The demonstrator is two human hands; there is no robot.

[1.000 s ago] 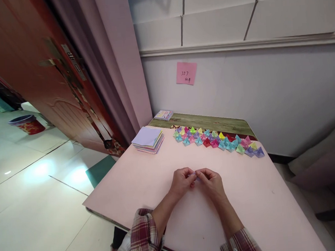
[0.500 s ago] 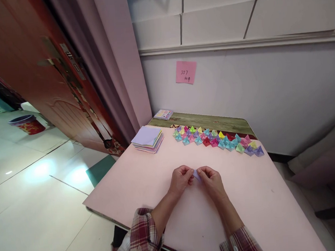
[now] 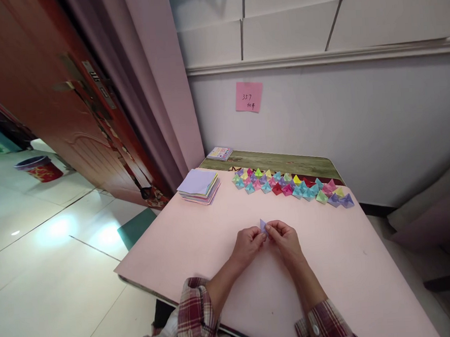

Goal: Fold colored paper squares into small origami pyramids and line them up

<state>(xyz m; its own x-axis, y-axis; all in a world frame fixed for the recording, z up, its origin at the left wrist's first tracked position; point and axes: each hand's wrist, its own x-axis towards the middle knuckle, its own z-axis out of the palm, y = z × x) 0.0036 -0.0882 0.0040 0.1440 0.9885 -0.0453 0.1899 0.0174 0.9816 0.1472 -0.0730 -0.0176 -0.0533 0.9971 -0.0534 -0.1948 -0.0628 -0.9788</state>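
Observation:
Both my hands meet over the middle of the pink table (image 3: 199, 241). My left hand (image 3: 248, 244) and my right hand (image 3: 286, 241) pinch a small folded piece of purple paper (image 3: 263, 225) between their fingertips, its point sticking up. At the far edge lie several small folded paper shapes (image 3: 292, 187) in many colours, set in rows. A stack of coloured square paper sheets (image 3: 199, 186) with a lilac sheet on top sits at the far left of the table.
A small printed packet (image 3: 219, 153) lies on a wooden surface (image 3: 285, 162) behind the table. A pink sticky note (image 3: 248, 97) is on the wall. A red-brown door (image 3: 53, 97) stands open at left, with a bucket (image 3: 39, 168) on the tiled floor.
The folded purple piece, hidden between my fingers a second ago, now shows above them with its tip up. My hands stayed in the same spot.

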